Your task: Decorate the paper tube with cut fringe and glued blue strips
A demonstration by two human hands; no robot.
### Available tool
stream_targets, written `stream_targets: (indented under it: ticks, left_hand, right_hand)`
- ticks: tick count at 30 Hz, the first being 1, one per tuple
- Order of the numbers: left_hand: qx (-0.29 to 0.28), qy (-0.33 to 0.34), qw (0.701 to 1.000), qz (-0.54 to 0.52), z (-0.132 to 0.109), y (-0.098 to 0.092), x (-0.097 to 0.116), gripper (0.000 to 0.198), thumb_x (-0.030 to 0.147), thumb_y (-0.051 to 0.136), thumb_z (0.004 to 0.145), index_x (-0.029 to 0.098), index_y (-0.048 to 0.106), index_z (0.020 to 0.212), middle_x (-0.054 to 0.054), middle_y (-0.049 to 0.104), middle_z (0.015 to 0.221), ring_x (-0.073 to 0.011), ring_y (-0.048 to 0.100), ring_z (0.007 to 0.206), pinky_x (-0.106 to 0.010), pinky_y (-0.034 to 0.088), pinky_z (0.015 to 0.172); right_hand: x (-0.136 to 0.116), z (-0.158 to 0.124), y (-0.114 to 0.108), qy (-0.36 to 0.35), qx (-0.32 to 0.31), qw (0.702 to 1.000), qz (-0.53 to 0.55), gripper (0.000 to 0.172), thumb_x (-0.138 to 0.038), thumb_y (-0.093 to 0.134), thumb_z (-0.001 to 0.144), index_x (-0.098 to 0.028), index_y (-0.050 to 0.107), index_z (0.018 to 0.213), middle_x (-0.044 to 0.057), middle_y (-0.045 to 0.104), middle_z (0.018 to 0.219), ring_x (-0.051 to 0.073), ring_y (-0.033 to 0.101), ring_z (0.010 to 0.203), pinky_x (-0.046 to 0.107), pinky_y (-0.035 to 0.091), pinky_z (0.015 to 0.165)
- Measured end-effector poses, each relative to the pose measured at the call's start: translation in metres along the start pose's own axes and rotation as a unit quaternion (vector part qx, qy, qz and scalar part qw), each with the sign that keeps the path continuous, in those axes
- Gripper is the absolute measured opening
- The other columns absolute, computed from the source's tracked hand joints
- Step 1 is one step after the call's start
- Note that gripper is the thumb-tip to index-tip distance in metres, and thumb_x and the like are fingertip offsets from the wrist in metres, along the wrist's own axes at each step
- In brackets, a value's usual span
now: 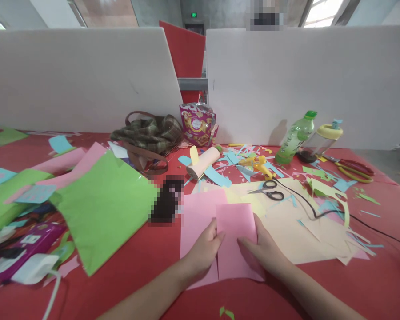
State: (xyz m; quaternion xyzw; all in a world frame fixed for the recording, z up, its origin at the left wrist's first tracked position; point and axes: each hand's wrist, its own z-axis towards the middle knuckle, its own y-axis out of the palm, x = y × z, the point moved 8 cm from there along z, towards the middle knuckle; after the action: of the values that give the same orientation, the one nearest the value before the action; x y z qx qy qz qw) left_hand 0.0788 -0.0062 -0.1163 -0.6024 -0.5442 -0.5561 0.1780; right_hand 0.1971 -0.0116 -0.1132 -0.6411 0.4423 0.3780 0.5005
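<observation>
A folded-looking pink sheet of paper [235,240] stands tilted between my hands, above a larger pink sheet [200,206] lying on the red table. My left hand [205,244] pinches its left edge, the thumb on the near face. On the right edge, my right hand [262,249] grips the same sheet, thumb in front and fingers behind. Cream paper [286,231] spreads out to the right of my hands. Black-handled scissors [270,191] rest on that paper, beyond my right hand.
Green sheets [110,209] and a purple power strip [30,244] lie left. Further back are a plaid bag [150,133], a snack packet [199,124], a paper roll [203,163], a yellow glue gun [258,165] with its black cord, a green bottle [295,140] and red-yellow scissors [355,171]. White panels [303,84] stand behind.
</observation>
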Motion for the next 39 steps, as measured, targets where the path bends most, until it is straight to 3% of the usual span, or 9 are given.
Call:
stream_targets:
  ticks: [3,14,20,30,39]
  left_hand:
    - [-0.028,-0.003,1.000,-0.007,0.000,0.003,-0.002,0.040,0.023,0.041,0.080,0.018,0.035,0.119,-0.010,0.050,0.114,-0.0205,0.046,0.103,-0.035,0.035,0.086]
    - [-0.033,-0.021,0.999,0.004,0.001,0.003,-0.001,0.043,0.023,0.040,0.080,0.018,0.031,0.122,-0.010,0.055,0.107,-0.0215,0.044,0.106,-0.037,0.033,0.088]
    - [-0.033,-0.005,0.999,0.023,0.001,0.002,0.000,0.045,0.025,0.042,0.080,0.018,0.031,0.123,-0.010,0.049,0.116,-0.0223,0.043,0.107,-0.038,0.031,0.090]
    - [-0.042,0.004,0.999,0.030,0.000,0.004,0.000,0.042,0.022,0.037,0.082,0.017,0.030,0.123,-0.010,0.046,0.119,-0.0205,0.042,0.108,-0.037,0.032,0.090]
    - [-0.042,0.020,0.996,0.073,-0.002,0.003,0.005,0.039,0.024,0.035,0.083,0.018,0.031,0.122,-0.008,0.040,0.125,-0.0166,0.035,0.115,-0.032,0.024,0.097]
  right_hand:
    - [-0.002,0.000,0.001,0.000,-0.008,1.000,0.001,0.052,-0.014,0.047,0.067,-0.021,0.033,0.117,0.007,0.053,0.109,0.023,0.048,0.101,0.035,0.040,0.082]
    - [-0.008,-0.002,-0.001,0.012,-0.020,1.000,0.004,0.049,-0.014,0.046,0.068,-0.019,0.034,0.115,0.008,0.053,0.108,0.022,0.050,0.098,0.034,0.041,0.081]
    - [-0.018,-0.004,0.000,0.024,-0.033,0.999,0.006,0.048,-0.015,0.046,0.068,-0.017,0.034,0.115,0.008,0.054,0.107,0.021,0.050,0.098,0.032,0.041,0.081]
    - [-0.013,-0.003,-0.002,0.021,-0.014,1.000,0.017,0.048,-0.014,0.047,0.067,-0.017,0.037,0.114,0.008,0.056,0.104,0.021,0.052,0.095,0.032,0.043,0.078]
    - [-0.007,-0.002,-0.003,0.019,0.002,1.000,0.006,0.050,-0.015,0.048,0.066,-0.017,0.036,0.115,0.009,0.055,0.106,0.022,0.051,0.097,0.032,0.042,0.079]
